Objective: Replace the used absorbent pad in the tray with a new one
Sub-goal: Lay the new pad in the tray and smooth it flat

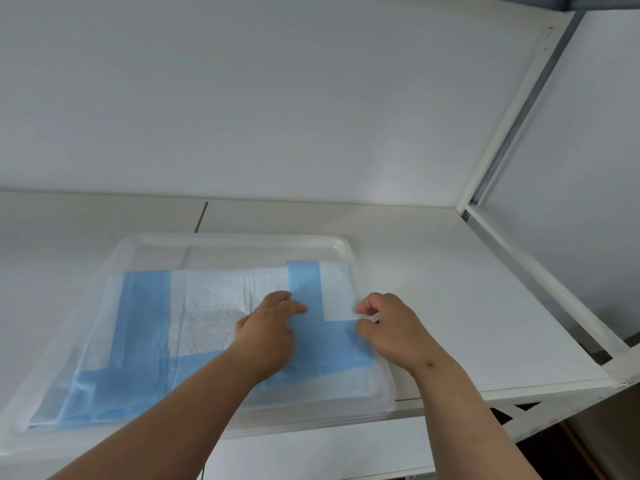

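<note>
A clear plastic tray (235, 245) lies on the white shelf in front of me. Inside it is a blue and white absorbent pad (145, 323), partly folded, with blue flaps turned over the white quilted middle. My left hand (268, 330) rests flat on the pad near its centre, fingers spread and pressing on a blue flap. My right hand (388, 327) is at the pad's right edge, its fingers curled and pinching the edge of a white flap. The far strip of the tray bottom is bare.
The white shelf surface (433, 289) runs to the right of the tray, bounded by a white metal frame rail (540, 282). A white wall (277, 98) stands behind. The tray's near edge overhangs the shelf front.
</note>
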{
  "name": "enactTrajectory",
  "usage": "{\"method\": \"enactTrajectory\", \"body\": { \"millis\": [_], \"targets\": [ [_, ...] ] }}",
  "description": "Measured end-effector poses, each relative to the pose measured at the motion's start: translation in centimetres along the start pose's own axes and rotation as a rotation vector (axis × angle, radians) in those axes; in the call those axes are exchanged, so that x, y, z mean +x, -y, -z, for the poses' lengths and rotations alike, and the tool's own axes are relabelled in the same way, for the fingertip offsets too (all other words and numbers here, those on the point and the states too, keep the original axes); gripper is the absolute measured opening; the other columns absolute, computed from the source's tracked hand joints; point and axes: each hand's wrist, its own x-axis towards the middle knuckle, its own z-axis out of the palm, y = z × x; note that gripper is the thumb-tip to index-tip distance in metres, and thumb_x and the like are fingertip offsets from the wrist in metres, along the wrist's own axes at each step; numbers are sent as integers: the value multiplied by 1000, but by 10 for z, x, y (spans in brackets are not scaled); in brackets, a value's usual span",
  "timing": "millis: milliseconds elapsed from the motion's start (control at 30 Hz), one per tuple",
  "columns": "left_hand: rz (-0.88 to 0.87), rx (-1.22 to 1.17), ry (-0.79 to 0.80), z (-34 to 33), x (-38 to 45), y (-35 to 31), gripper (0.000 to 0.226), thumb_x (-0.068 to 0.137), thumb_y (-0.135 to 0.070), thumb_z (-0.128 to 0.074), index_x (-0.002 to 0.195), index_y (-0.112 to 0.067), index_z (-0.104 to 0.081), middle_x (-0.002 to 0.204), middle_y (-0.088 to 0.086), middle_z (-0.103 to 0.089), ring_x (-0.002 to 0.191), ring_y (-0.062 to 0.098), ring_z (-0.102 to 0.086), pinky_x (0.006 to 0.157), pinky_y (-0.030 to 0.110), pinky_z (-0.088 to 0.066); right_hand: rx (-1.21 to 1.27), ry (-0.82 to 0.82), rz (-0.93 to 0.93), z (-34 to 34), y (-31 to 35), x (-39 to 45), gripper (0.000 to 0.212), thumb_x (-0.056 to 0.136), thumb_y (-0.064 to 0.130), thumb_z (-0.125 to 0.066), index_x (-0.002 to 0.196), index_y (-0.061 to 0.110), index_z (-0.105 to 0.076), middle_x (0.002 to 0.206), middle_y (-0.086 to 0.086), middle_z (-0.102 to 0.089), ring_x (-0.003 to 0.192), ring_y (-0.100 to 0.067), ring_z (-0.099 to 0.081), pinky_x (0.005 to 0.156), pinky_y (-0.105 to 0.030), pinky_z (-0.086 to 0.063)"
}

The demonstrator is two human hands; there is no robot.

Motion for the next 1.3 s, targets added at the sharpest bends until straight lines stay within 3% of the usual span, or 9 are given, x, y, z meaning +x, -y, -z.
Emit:
{"method": "enactTrajectory", "body": {
  "millis": [100, 167, 367, 500, 667, 800, 933, 1100, 1300],
  "targets": [
    [81, -169, -44, 9, 5, -4, 47, 92, -3, -40, 127, -32, -53, 143, -12, -37, 109, 9, -54, 94, 27, -44, -27, -14, 11, -7, 2, 2, 28, 93, 24, -54, 120, 22, -58, 118, 5, -50, 105, -9, -53, 87, -20, -40],
    [124, -223, -33, 16, 8, -10, 45, 95, -8, -43, 134, -29, -49, 146, -9, -35, 95, 5, -50, 79, 19, -40, -42, -15, 34, -13, 4, 3, 29, 93, 25, -53, 121, 22, -57, 120, 5, -47, 102, -11, -56, 87, -23, -45],
    [282, -551, 12, 14, 14, -22, 55, 88, -13, -61, 138, -21, -41, 133, 4, -47, 73, 15, -61, 73, 33, -56, -98, -48, 116, -21, 9, 9, 32, 91, 22, -54, 122, 20, -58, 127, 2, -49, 115, -15, -49, 97, -25, -40],
    [399, -673, 4, 11, 19, -24, 61, 84, -18, -67, 137, -19, -37, 99, 9, -64, 73, 21, -65, 62, 34, -56, -93, -55, 111, -21, 6, 10, 32, 91, 21, -53, 123, 19, -58, 129, 2, -48, 122, -16, -46, 101, -25, -38],
    [413, -641, 12, 5, 22, -24, 45, 84, -14, -67, 123, -21, -44, 104, 12, -63, 82, 24, -65, 54, 30, -52, -82, -66, 125, -21, 1, 9, 31, 91, 20, -52, 122, 19, -58, 128, 4, -48, 121, -13, -45, 95, -20, -35],
    [501, -1099, 58, 8, 23, -25, 24, 84, -2, -67, 102, -10, -53, 94, 13, -63, 74, 26, -62, 65, 37, -53, -21, -114, 119, -18, -2, 9, 27, 93, 26, -54, 118, 19, -60, 121, 6, -51, 112, -9, -49, 96, -22, -40],
    [318, -617, 49, 2, 15, -21, 19, 84, -5, -64, 95, -16, -52, 78, 8, -56, 58, 20, -54, 43, 24, -45, 9, -140, 50, -15, -3, 9, 27, 95, 33, -53, 118, 21, -61, 119, 5, -51, 97, -11, -55, 91, -23, -41],
    [189, -178, 41, -3, 15, -20, 8, 85, -14, -56, 91, -20, -56, 81, -1, -54, 68, 21, -59, 63, 37, -59, -44, -113, -22, -14, -1, 11, 31, 96, 32, -50, 125, 21, -56, 120, 1, -47, 92, -12, -54, 84, -23, -38],
    [184, -224, 122, -2, 16, -15, 10, 83, -17, -65, 91, -21, -60, 77, 0, -60, 56, 16, -61, 63, 32, -56, -127, -58, -71, -17, 6, 13, 28, 95, 29, -48, 119, 18, -56, 112, -4, -57, 93, -19, -59, 80, -28, -45]
  ]
}}
